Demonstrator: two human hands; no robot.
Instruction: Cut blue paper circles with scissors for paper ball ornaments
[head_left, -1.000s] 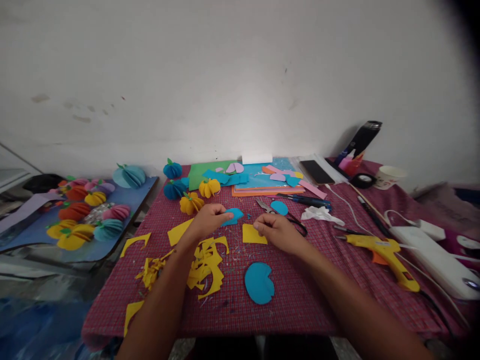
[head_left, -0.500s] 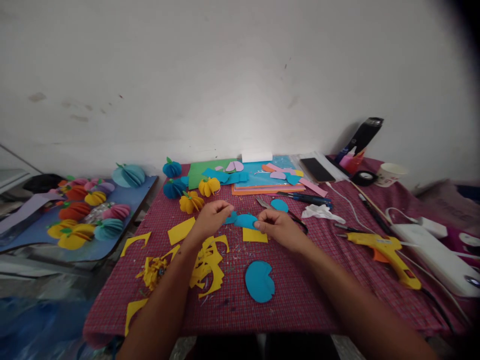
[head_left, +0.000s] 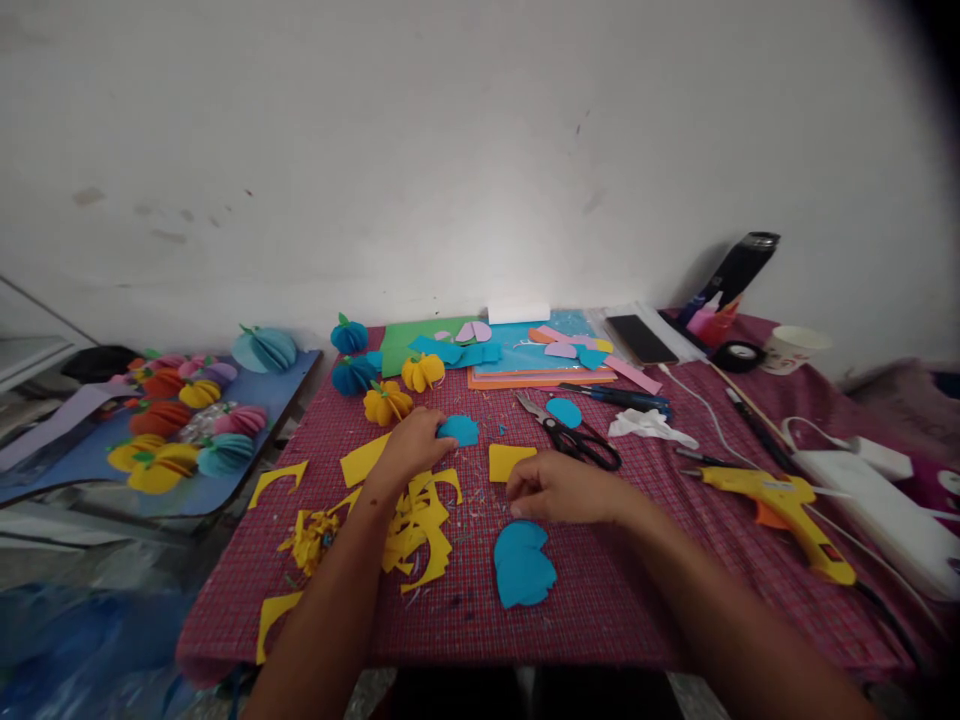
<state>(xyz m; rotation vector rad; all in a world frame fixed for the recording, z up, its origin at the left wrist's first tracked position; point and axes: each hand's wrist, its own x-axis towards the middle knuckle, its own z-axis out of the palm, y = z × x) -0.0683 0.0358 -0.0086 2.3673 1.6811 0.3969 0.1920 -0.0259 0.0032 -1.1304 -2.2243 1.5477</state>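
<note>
My left hand holds a small folded blue paper piece just above the red checked tablecloth. My right hand is lower, its fingertips pinching the top edge of a stack of blue paper circles lying near the table's front. A yellow paper square lies between the two hands. Black-handled scissors rest just beyond my right hand.
Yellow paper scraps lie under my left forearm. A yellow glue gun and white power strip sit at right. Coloured paper sheets and paper pumpkins are at the back; more pumpkins fill a blue board at left.
Both hands were together on the folded blue piece. My right hand has let go and dropped toward me onto the blue circle stack; my left hand keeps the folded piece.
</note>
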